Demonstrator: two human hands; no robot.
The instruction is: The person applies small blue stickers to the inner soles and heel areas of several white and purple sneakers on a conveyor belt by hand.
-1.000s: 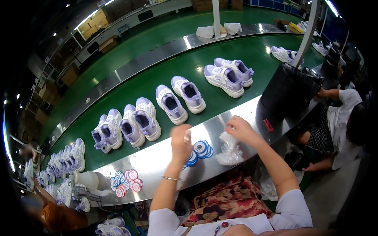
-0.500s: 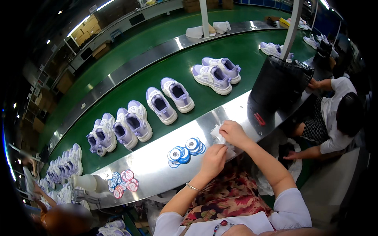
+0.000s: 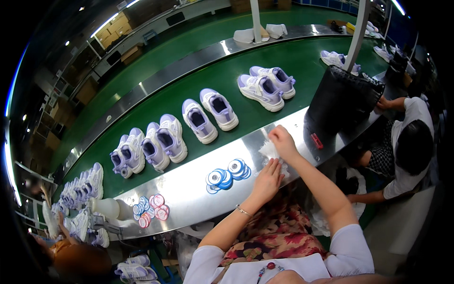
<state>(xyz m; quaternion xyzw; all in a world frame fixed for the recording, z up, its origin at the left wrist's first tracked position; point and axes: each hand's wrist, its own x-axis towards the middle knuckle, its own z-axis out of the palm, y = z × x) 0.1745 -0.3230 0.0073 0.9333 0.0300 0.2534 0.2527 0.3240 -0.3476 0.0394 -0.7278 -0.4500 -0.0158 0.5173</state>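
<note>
On the metal ledge before me lies a crinkled white bundle (image 3: 268, 150) of thin strands; its exact kind is unclear. My left hand (image 3: 267, 182) rests against its near end, fingers stretched out and lying flat. Just beyond the bundle, my right hand (image 3: 283, 143) is raised a little with its fingers closed in a pinch; whatever they hold is too small to make out. Left of my hands are two overlapping groups of round blue-and-white tags (image 3: 220, 179). Farther left lie smaller round blue tags (image 3: 141, 206) and red-and-white tags (image 3: 159, 207).
Pairs of lilac-and-white sneakers (image 3: 198, 121) stand along the green belt (image 3: 156, 105). A black container (image 3: 338, 97) and a small red tool (image 3: 317, 140) are at right, near a seated co-worker (image 3: 409, 142). A whitish container (image 3: 105, 207) stands at the ledge's left end.
My right hand has lifted away from the bundle toward the belt. The left hand's fingers have straightened and flattened against the bundle. The whole view has shifted slightly.
</note>
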